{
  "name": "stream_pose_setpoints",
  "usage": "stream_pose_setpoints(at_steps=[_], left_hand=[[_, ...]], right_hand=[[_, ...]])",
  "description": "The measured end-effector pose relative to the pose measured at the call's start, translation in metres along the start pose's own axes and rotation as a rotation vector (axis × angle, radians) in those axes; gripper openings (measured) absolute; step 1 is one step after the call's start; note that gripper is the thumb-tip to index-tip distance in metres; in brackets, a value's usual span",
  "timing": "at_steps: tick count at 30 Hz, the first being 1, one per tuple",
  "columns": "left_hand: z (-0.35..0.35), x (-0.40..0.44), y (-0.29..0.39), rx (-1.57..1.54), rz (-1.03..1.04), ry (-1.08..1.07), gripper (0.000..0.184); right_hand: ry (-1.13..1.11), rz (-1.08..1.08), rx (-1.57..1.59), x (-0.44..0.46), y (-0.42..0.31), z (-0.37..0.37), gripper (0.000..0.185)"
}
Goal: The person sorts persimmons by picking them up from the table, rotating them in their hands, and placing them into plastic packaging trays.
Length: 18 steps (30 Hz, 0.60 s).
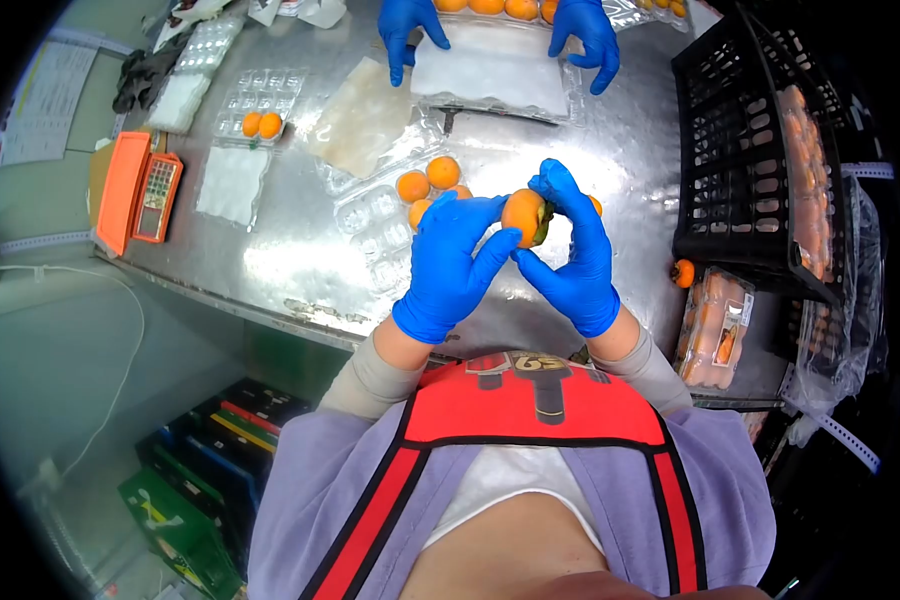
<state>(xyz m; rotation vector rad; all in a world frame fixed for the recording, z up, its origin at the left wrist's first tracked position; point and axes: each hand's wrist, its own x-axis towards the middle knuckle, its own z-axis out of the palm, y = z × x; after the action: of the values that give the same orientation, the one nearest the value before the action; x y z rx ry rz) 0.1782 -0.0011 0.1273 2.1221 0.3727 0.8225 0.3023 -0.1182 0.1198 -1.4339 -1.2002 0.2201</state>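
1. My left hand [450, 262], in a blue glove, pinches a persimmon [520, 216] from its left side, the thumb low and the fingers along the top.
2. My right hand [584, 268], gloved in the same blue, pinches the other side of it, fingertips above and thumb below, with the palm standing off and a gap showing between.
3. The persimmon is up between my two hands, over the metal table [290, 235] in front of my chest, its green leafy cap [543, 223] turned toward my right.
4. Just beyond my left hand lies a clear plastic tray [372, 238] with moulded cups; a cluster of orange fruits [443, 172] sits by its far right end, partly hidden by my glove.
5. Another fruit [597, 205] peeks out from behind my right hand.
6. Across the table, a co-worker's blue-gloved hands [586, 42] are at either side of a white padded sheet [485, 65].
7. To my right stands a black crate [730, 243], with a loose small fruit [682, 273] near its bottom corner and a filled pack [710, 335] close by.
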Motion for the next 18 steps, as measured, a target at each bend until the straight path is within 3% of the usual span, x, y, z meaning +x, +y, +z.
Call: stream_pose_setpoints(at_steps=[4, 9, 10, 12, 14, 18], left_hand=[[-0.007, 0.0, -0.003, 0.168, 0.121, -0.031, 0.02], [-0.006, -0.007, 0.002, 0.07, 0.236, -0.023, 0.021], [-0.004, -0.008, 0.002, 0.016, 0.157, 0.027, 0.023], [0.0, -0.008, 0.003, -0.041, 0.076, 0.077, 0.026], [0.001, -0.007, 0.005, -0.283, -0.081, 0.128, 0.031], [0.0, -0.002, -0.004, -0.199, -0.013, 0.11, 0.037]], right_hand=[[-0.001, -0.006, 0.014, 0.0, 0.002, 0.0, 0.075], [0.063, 0.42, 0.635, 0.004, 0.01, -0.007, 0.076], [0.065, 0.421, 0.633, 0.005, 0.008, -0.007, 0.076], [0.025, 0.555, 0.984, 0.008, 0.003, -0.009, 0.075], [0.004, 0.613, 1.077, 0.008, 0.002, -0.011, 0.075], [-0.046, 0.708, 1.237, 0.007, 0.002, -0.009, 0.075]])
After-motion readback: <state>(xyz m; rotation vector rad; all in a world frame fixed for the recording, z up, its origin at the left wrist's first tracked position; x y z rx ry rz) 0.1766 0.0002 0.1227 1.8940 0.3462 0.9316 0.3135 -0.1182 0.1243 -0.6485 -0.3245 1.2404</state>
